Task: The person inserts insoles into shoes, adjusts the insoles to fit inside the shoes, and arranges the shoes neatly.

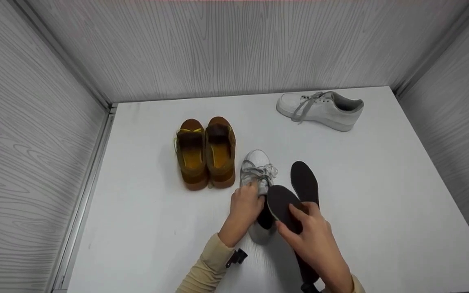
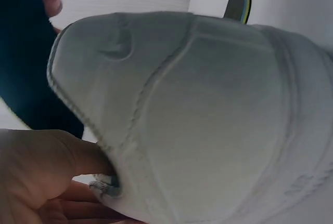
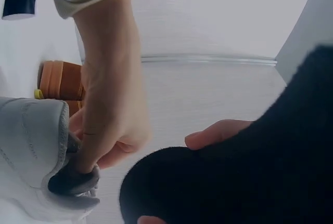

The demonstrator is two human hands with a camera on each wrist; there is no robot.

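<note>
My left hand (image 1: 244, 205) grips the white sneaker (image 1: 257, 156) at its opening, thumb inside, near the grey laces. In the left wrist view the side of this sneaker (image 2: 208, 115) fills most of the picture. Between thumb and fingers, my right hand (image 1: 314, 232) holds a dark insole (image 1: 282, 202) just to the right of the shoe opening. The right wrist view shows the insole (image 3: 208, 187) close up, apart from the sneaker (image 3: 31, 151). A second dark insole (image 1: 304, 179) lies on the table, partly hidden behind my right hand.
A pair of brown loafers (image 1: 194, 179) with yellow laces stands left of the sneaker. Another white sneaker (image 1: 320, 110) stands at the back right of the white table (image 1: 381, 195). Grey wood-grain panels (image 1: 234, 53) enclose the back and sides.
</note>
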